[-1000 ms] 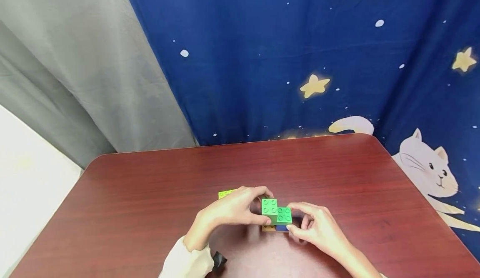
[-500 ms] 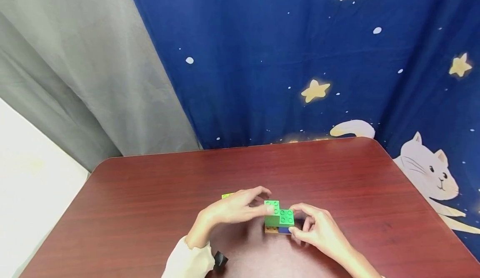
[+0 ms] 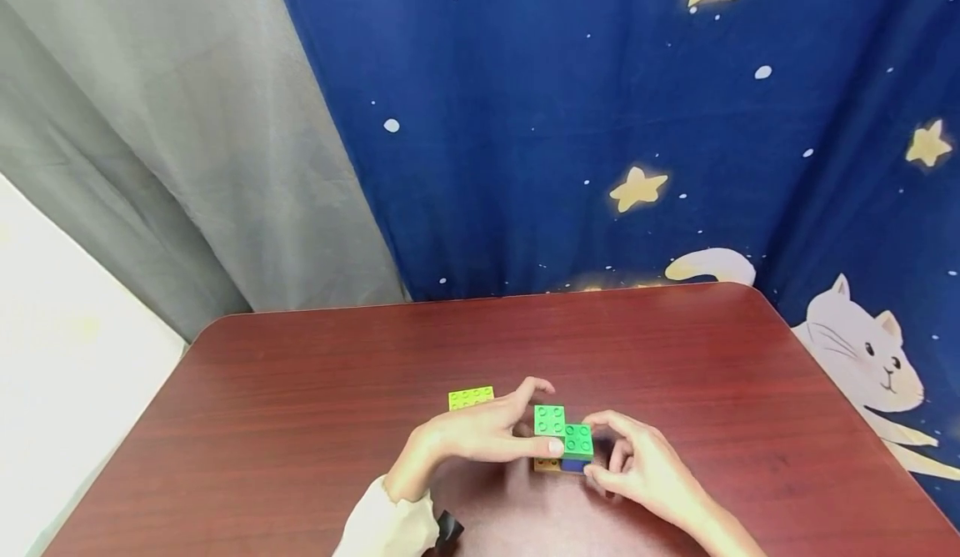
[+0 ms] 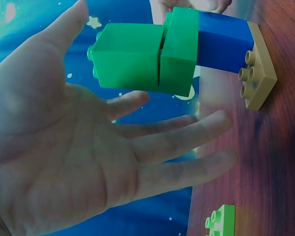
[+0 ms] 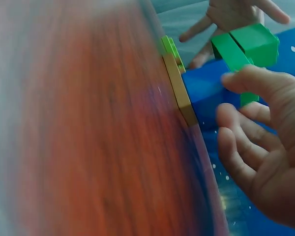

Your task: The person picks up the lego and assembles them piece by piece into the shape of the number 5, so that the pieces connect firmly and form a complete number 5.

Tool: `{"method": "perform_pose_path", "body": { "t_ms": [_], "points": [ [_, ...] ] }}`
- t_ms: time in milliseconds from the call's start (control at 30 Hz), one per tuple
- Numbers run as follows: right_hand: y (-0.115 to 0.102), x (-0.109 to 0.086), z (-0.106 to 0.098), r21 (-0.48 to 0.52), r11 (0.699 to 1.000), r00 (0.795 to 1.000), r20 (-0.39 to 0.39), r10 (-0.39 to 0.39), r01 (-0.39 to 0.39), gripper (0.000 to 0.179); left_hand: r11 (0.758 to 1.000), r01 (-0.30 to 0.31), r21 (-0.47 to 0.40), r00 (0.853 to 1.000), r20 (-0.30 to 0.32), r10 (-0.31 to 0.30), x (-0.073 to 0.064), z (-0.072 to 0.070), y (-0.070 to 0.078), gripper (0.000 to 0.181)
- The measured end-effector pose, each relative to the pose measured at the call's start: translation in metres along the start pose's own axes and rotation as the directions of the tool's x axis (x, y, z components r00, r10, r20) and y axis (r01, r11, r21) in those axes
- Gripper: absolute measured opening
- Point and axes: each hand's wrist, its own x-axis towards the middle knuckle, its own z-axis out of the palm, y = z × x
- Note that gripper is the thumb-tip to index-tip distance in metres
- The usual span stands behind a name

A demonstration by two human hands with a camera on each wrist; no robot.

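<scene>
A small stack of toy building bricks stands on the table, with a tan plate [image 4: 263, 73] at the bottom and a blue brick [image 4: 223, 42] on it. Above come a lower green brick [image 3: 578, 439] and, offset to the left, an upper green brick [image 3: 550, 418]. A thin dark seam shows between the two greens in the left wrist view. My left hand [image 3: 483, 434] is spread beside the stack, its thumb in front of the upper green brick. From the right, my right hand [image 3: 645, 467] pinches the stack with thumb and index finger at the blue and lower green bricks; its other fingers curl.
A lime-green studded plate [image 3: 471, 397] lies on the dark red table [image 3: 337, 373], partly hidden behind my left hand. Beyond the table's far edge hang a grey curtain [image 3: 187, 123] and a blue star-patterned curtain [image 3: 510, 165].
My left fingers and thumb have spread away from the upper green brick, uncovering more of the lime plate. My right hand keeps its hold on the stack. The head view has shifted slightly.
</scene>
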Motion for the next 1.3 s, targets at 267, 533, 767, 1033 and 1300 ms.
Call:
{"method": "perform_pose_path", "body": {
  "t_ms": [267, 533, 767, 1033, 1300],
  "points": [
    [0.004, 0.001, -0.016, -0.069, 0.995, 0.997, 0.033, -0.07, 0.073, 0.059, 0.999, 0.049, -0.023, 0.997, -0.061, -0.05, -0.002, -0.001, 0.0, 0.051],
    [-0.021, 0.017, -0.026, -0.23, 0.973, 0.999, 0.002, -0.039, 0.038, 0.045, 0.998, 0.056, 0.008, 0.996, -0.064, -0.055, -0.004, -0.005, -0.003, 0.047],
    [-0.04, 0.04, -0.019, -0.132, 0.99, 0.995, 0.087, 0.053, -0.041, 0.033, 0.999, 0.049, 0.006, 0.998, -0.048, -0.049, -0.003, -0.007, -0.008, 0.05],
    [-0.045, 0.05, -0.014, -0.141, 0.987, 0.974, 0.201, 0.102, -0.074, 0.048, 0.974, -0.005, -0.226, 0.998, 0.064, 0.02, -0.002, -0.012, -0.011, 0.062],
    [-0.038, 0.042, -0.01, -0.183, 0.981, 0.984, 0.178, -0.027, 0.06, 0.064, 0.969, -0.006, -0.246, 0.996, 0.083, 0.027, -0.001, -0.012, -0.013, 0.062]
  ]
}}
